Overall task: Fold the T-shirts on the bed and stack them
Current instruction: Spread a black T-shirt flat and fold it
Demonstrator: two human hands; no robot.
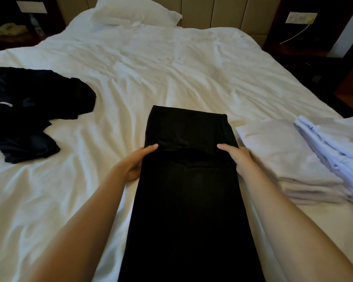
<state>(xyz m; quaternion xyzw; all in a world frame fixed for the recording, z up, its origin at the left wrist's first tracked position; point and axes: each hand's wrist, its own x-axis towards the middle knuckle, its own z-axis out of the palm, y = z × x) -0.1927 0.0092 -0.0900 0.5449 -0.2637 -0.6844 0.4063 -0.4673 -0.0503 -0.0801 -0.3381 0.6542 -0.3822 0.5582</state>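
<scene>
- The black T-shirt (190, 190) lay on the bed (151, 68) as a long strip, left hand (135, 161) and right hand (238, 157) each pinching a side edge, thumb on top
- One hand lifting ahead might skew the fold
- The white stack (283, 155) just right of it could get knocked

A white pillow (135, 11) lies before the padded headboard (222, 11), a yellow cable (296, 34) hanging from a wall socket (298, 17).

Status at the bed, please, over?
Both busy: left hand and right hand pinch side edges of black T-shirt, folded to a strip. Close on its right, stack of folded white T-shirts. Off left, dark unfolded clothes, apart.
</scene>
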